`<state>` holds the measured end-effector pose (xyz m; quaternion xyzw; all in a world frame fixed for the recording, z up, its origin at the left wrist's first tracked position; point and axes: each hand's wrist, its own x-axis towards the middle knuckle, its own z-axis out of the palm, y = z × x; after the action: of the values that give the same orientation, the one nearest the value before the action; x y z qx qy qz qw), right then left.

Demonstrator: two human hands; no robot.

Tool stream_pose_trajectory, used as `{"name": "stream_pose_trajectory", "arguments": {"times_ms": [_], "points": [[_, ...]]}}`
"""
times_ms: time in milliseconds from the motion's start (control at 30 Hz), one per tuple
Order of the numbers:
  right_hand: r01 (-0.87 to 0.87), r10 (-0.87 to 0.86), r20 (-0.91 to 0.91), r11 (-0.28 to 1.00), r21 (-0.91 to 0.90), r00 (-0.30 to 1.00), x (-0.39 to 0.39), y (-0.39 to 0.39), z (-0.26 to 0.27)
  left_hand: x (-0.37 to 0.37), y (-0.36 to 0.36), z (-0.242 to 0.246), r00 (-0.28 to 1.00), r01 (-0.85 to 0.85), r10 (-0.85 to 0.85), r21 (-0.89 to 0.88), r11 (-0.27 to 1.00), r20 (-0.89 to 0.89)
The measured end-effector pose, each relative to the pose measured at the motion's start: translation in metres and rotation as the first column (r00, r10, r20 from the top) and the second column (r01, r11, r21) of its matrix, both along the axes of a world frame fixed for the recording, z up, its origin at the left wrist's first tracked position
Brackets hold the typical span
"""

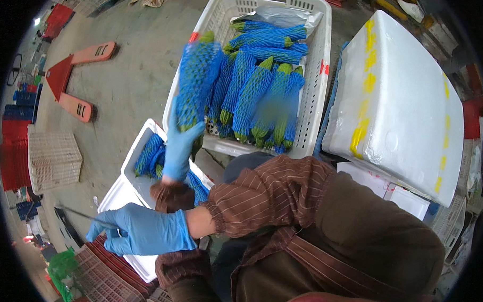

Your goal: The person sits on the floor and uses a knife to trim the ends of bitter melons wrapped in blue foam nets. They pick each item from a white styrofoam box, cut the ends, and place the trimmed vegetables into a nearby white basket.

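My left hand (pixel 179 149), in a blue glove, is shut on a bundle of long green vegetables in blue foam netting (pixel 198 77). The bundle is raised over the left edge of a white perforated plastic crate (pixel 321 102). More green vegetables in blue netting (pixel 245 95) lie packed inside the crate, with silvery film at its far end. My right hand (pixel 141 231), also gloved, crosses over my left forearm and grips a thin dark tool (pixel 81 214), blurred, its kind unclear. Beneath my arms stands an open white foam box (pixel 142 143) holding more blue-netted pieces.
A large white foam box with yellow marks (pixel 411 97) stands to the right of the crate. An orange pallet jack (pixel 60 76) is on the floor at upper left. Stacked crates (pixel 101 274), green netting (pixel 61 272) and a pale crate (pixel 53 160) stand along the left side.
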<state>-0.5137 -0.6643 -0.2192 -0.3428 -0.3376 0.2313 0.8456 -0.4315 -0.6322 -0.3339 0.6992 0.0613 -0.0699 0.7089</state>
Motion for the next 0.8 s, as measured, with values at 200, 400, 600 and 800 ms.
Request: {"name": "stream_pose_trajectory", "arguments": {"times_ms": [200,400,600,800], "points": [[-0.051,0.056,-0.245,0.998,0.025,0.968,0.008,0.005,0.009,0.063,-0.006,-0.099,0.984,-0.095,-0.082,0.85,0.518,0.16],[0.184,-0.169,-0.331,0.983,0.014,0.928,0.06,0.001,-0.017,-0.01,0.024,0.007,0.982,-0.189,0.16,0.653,0.734,0.104],[0.089,0.024,-0.549,0.98,0.178,0.835,0.09,0.018,-0.061,-0.216,0.205,-0.088,0.737,-0.579,0.67,0.596,0.556,0.091],[-0.259,0.176,-0.681,0.966,-0.021,0.711,0.032,0.03,-0.057,-0.266,0.2,-0.192,0.746,-0.267,0.632,0.775,0.572,-0.21]]}}
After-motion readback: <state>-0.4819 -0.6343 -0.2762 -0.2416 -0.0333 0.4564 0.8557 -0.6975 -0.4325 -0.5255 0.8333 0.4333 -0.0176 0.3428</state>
